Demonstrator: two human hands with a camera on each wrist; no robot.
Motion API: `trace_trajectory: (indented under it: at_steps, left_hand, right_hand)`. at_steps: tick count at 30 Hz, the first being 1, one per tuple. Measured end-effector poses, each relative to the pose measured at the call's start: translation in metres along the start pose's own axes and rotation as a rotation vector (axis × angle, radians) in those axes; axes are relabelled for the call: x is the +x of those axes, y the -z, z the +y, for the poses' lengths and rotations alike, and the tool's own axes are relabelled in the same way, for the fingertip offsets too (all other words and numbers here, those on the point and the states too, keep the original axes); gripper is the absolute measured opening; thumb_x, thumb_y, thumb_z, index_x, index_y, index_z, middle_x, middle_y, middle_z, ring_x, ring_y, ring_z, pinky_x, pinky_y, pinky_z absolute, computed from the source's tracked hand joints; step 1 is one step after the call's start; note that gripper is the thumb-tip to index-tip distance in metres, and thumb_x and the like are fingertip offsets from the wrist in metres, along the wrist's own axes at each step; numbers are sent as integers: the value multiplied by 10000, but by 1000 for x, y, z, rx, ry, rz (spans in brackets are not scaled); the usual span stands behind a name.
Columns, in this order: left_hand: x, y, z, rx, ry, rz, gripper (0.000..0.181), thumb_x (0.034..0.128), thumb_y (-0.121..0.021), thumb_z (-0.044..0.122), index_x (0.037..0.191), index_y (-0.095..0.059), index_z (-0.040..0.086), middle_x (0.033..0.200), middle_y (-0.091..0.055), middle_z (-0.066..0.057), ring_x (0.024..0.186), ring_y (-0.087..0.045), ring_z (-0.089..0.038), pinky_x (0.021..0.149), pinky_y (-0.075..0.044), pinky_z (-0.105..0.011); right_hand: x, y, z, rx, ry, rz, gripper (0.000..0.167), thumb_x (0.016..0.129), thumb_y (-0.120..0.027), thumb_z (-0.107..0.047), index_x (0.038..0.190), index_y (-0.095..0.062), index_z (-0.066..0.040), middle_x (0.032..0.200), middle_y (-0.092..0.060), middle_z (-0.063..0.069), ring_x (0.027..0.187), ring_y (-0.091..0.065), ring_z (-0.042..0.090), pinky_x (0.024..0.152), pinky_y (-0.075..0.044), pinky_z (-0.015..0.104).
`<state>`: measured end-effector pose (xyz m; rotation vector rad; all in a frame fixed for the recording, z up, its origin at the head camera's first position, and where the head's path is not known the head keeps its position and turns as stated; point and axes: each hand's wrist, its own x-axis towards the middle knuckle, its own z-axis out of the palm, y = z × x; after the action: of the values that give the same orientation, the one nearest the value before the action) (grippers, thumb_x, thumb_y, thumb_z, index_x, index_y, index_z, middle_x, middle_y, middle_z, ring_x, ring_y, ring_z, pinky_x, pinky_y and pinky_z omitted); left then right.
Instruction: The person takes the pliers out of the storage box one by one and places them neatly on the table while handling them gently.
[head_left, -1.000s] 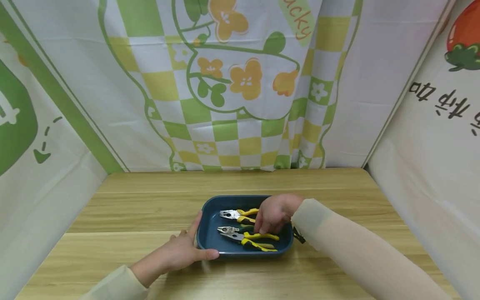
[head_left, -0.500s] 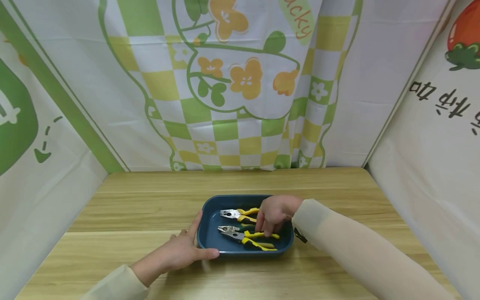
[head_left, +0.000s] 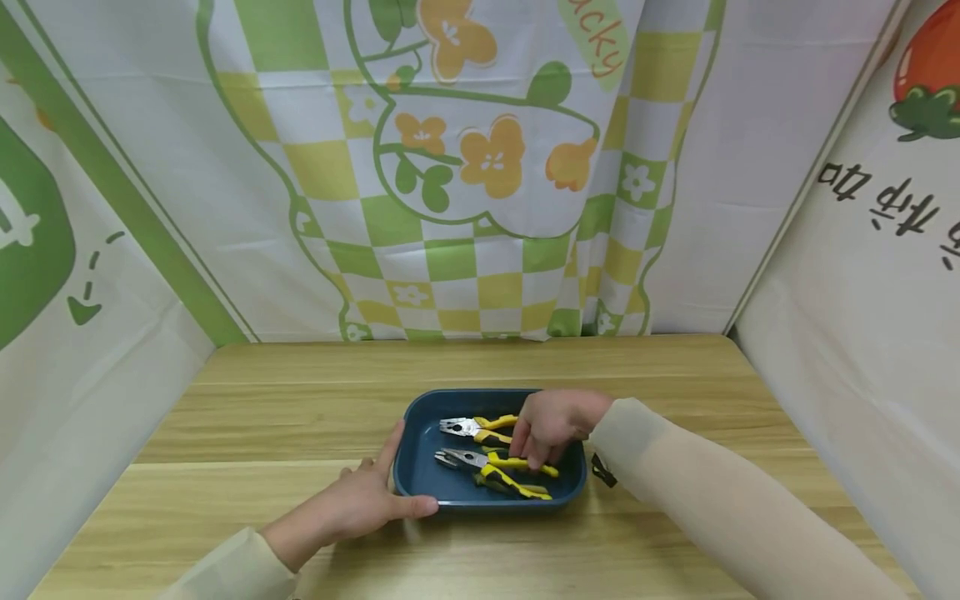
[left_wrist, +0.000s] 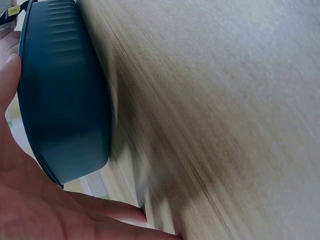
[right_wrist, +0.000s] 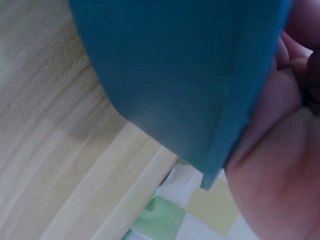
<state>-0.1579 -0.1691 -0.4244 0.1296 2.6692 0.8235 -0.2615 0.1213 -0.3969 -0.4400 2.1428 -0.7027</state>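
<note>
In the head view a dark blue tray [head_left: 416,483] stands on the table with several pairs of pliers in it. My left hand [head_left: 360,502] rests against the tray's left end, fingers straight, thumb on the front rim. My right hand [head_left: 553,425] reaches in at the right side and pinches the upper handle of the front yellow-and-black pliers [head_left: 501,477]. Those lie over another pair, now mostly hidden. Farther back are yellow-handled pliers [head_left: 468,427], their handle ends behind my hand. The right wrist view shows the tray's outer wall [right_wrist: 165,75] beside my palm; the fingertips are hidden.
The wooden table [head_left: 285,417] extends around the tray on all sides. A checked green-and-yellow curtain [head_left: 480,275] hangs along the table's back edge, and white printed cloth walls [head_left: 847,333] close off both sides.
The front pliers have shifted away from the tray's front wall, so their jaws now overlap the middle pair. My right hand has moved very slightly; the left hand and tray stay put.
</note>
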Motion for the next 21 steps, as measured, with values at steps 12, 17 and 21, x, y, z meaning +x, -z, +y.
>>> trace_trajectory:
  at_steps: [12, 17, 21]
  left_hand:
    - [-1, 0, 0, -19, 17, -5, 1287, 721, -795, 646, 1617, 2, 179, 1401, -283, -505, 1250, -151, -755, 972, -202, -793]
    - [-1, 0, 0, -13, 14, -5, 1281, 728, -793, 641, 1617, 0, 172, 1400, -299, -498, 1253, -160, -751, 982, -201, -786]
    - [0, 0, 1, -15, 14, -6, 1291, 718, -795, 649, 1617, -3, 169, 1393, -308, -499, 1249, -163, -753, 982, -198, -786]
  right_hand:
    - [-6, 4, 4, 201, 39, 4, 247, 865, -714, 61, 1085, -733, -49, 998, -710, 64, 896, -698, 215, 749, -576, 367]
    - [-10, 5, 5, 258, 59, 10, 269, 863, -721, 51, 1119, -714, -30, 1022, -707, 79, 921, -697, 230, 767, -572, 372]
    - [-13, 6, 7, 294, 72, 28, 260, 865, -720, 50, 1117, -716, -18, 1032, -705, 88, 928, -697, 237, 761, -573, 372]
